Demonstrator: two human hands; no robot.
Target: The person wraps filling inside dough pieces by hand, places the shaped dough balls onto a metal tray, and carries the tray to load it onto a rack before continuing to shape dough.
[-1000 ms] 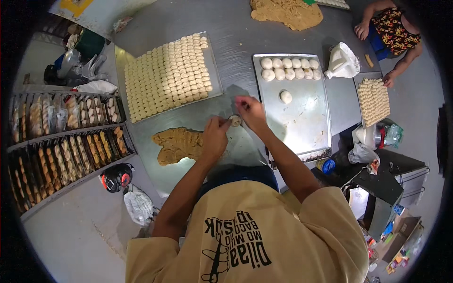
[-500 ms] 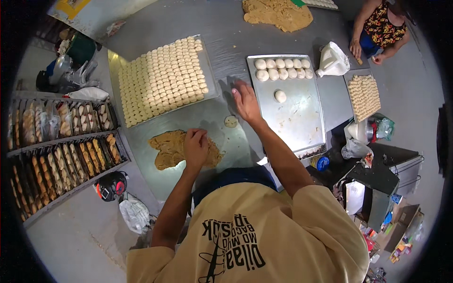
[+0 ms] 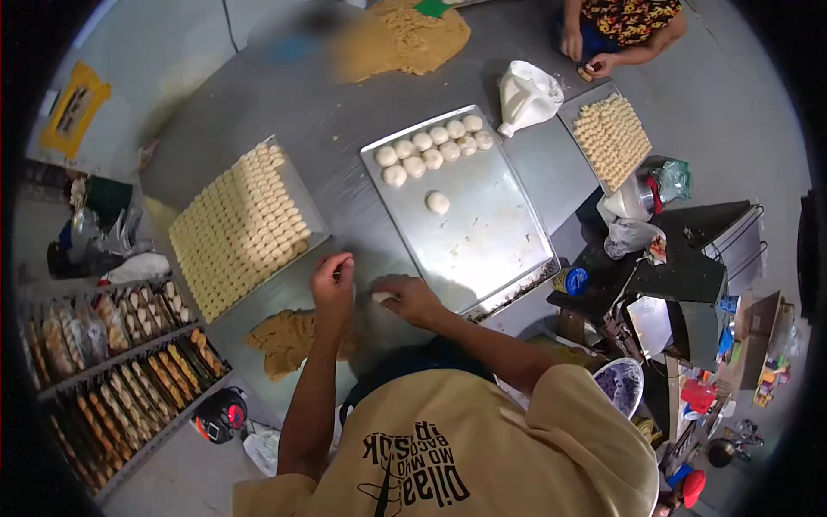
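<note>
My left hand point(image 3: 333, 280) is raised over the near edge of the table, its fingers curled in. What they hold, if anything, is hidden. Just right of it, my right hand point(image 3: 408, 301) has its fingers closed round a small pale piece of dough point(image 3: 382, 296), mostly covered. A lump of brown filling point(image 3: 280, 343) lies below my left hand, partly behind that forearm. Beyond my right hand sits a metal tray point(image 3: 482, 250) with two rows of round white dough balls point(image 3: 422, 140) at its far end and a single ball point(image 3: 438, 202) apart from them.
To the left stands a tray packed with small dough pieces point(image 3: 233, 228). A larger brown mound point(image 3: 422, 39) lies at the far side. A white bag point(image 3: 527, 96) and another filled tray point(image 3: 612, 138) are at right, near a co-worker's hands point(image 3: 594, 65). Bread racks point(image 3: 129, 379) stand at lower left.
My view has turned toward the right. My left hand has lifted off the brown filling. My right hand has drawn back toward me, and its spread fingers have closed. The flat dough disc no longer shows on the table.
</note>
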